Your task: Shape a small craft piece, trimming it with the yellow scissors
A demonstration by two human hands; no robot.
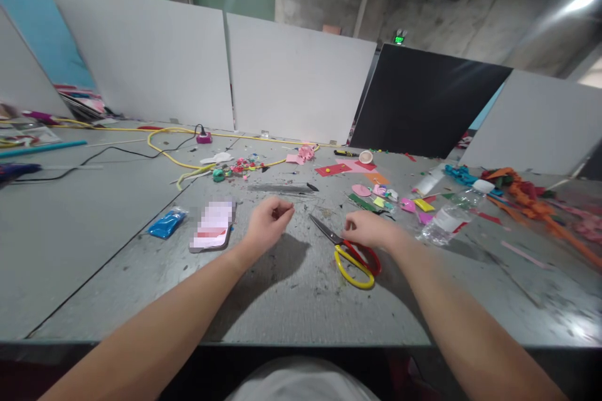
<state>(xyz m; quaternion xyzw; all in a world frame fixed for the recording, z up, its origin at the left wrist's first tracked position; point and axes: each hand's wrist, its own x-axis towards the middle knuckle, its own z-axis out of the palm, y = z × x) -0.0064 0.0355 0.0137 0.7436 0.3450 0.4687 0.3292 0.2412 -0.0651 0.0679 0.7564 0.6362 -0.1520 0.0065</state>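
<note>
My left hand [269, 223] is closed in a pinch over the middle of the table; whatever is between thumb and fingers is too small to make out. To its right lie scissors [353, 267] with dark blades, one yellow and one red handle loop, the tips pointing away to the left. My right hand [367, 229] hovers over or beside the red loop, its fingers curled inward; what they hold, if anything, is hidden. Thin dark strips [282, 188] rest beyond my left hand. A phone [214, 225] with a blurred screen lies left of that hand.
A blue packet [167, 224] sits by the phone. On the right, a clear water bottle [458, 213] leans near colourful paper scraps [361, 190] and orange fabric [522, 191]. A yellow cable [160, 145] crosses the back, before white panels [301, 75]. The table's front edge [301, 344] is close.
</note>
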